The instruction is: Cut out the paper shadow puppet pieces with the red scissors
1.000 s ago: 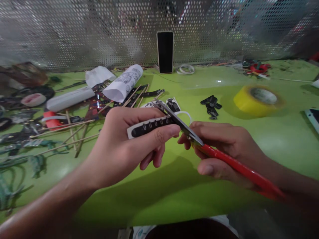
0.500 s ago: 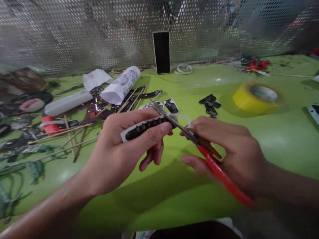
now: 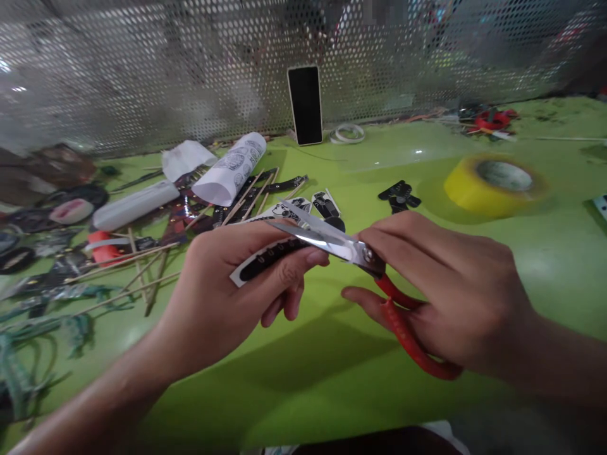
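My left hand pinches a black printed paper cutout with a white border between thumb and fingers. Red-handled scissors are gripped in my right hand, their blades slightly parted and pointing left across the cutout's far end. The blades hide part of that end. Beyond my hands, small black-and-white paper cutouts lie on the green table. A little pile of black cut pieces rests farther right.
A yellow tape roll lies at right. A phone leans on the perforated metal screen. Thin wooden sticks, a rolled printed sheet and green cords clutter the left side. A white ring sits behind.
The scissors have turned so their blades show broadside and parted. A thin white paper strip by the blades no longer shows. My left hand keeps its hold on the cutout.
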`<state>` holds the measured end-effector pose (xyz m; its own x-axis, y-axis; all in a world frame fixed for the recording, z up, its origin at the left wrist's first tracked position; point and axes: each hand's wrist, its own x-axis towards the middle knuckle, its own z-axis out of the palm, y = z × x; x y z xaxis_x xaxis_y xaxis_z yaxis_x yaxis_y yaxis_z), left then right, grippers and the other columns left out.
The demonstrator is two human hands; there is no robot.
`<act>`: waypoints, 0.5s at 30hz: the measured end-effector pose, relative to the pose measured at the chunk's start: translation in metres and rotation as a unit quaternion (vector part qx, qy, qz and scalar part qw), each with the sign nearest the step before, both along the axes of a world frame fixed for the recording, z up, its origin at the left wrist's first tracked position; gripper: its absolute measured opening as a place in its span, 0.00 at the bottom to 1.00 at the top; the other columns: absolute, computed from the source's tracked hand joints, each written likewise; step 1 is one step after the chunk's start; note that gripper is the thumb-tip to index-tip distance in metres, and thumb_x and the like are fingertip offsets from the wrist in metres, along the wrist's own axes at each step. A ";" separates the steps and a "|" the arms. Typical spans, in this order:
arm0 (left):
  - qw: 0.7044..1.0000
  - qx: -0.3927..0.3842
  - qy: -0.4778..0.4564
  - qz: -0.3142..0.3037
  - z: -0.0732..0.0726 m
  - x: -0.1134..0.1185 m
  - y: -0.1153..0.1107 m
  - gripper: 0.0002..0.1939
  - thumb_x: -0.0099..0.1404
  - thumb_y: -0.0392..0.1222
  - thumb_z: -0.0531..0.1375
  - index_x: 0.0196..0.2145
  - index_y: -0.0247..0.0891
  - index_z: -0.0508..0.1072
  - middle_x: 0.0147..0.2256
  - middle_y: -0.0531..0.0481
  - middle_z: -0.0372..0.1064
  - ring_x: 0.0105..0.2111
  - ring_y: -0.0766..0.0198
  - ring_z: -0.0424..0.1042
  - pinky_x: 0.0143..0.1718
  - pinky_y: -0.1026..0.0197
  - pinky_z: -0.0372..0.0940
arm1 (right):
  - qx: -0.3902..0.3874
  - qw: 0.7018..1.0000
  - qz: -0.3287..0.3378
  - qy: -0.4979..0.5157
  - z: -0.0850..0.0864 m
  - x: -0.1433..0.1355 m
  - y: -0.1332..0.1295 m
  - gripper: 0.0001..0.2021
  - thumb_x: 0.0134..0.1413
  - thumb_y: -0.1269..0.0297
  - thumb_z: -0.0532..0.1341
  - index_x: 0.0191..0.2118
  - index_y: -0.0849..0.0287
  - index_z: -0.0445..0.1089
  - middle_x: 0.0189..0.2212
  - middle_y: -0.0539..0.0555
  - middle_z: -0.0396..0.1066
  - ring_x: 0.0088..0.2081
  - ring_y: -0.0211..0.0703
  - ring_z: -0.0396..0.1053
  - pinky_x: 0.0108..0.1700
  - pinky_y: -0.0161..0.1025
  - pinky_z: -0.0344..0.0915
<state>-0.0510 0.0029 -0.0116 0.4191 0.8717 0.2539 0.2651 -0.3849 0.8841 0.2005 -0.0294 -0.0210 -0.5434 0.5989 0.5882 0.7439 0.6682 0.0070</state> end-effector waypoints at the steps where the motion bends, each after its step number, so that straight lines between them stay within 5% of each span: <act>1: 1.000 -0.006 0.002 -0.007 0.001 -0.001 0.000 0.10 0.77 0.43 0.68 0.35 0.47 0.83 0.20 0.57 0.74 0.15 0.68 0.67 0.14 0.65 0.63 | 0.001 1.000 0.003 -0.001 0.000 0.001 0.000 0.16 0.78 0.54 0.64 0.54 0.65 0.76 0.42 0.61 0.81 0.36 0.49 0.80 0.33 0.43 0.71; 15: 0.997 -0.029 0.012 -0.066 0.010 -0.002 0.005 0.11 0.75 0.41 0.70 0.31 0.47 0.84 0.19 0.58 0.73 0.13 0.71 0.66 0.15 0.65 0.62 | 0.028 0.999 0.007 -0.020 0.002 0.004 0.001 0.18 0.79 0.50 0.61 0.54 0.63 0.74 0.45 0.62 0.81 0.41 0.52 0.82 0.39 0.45 0.74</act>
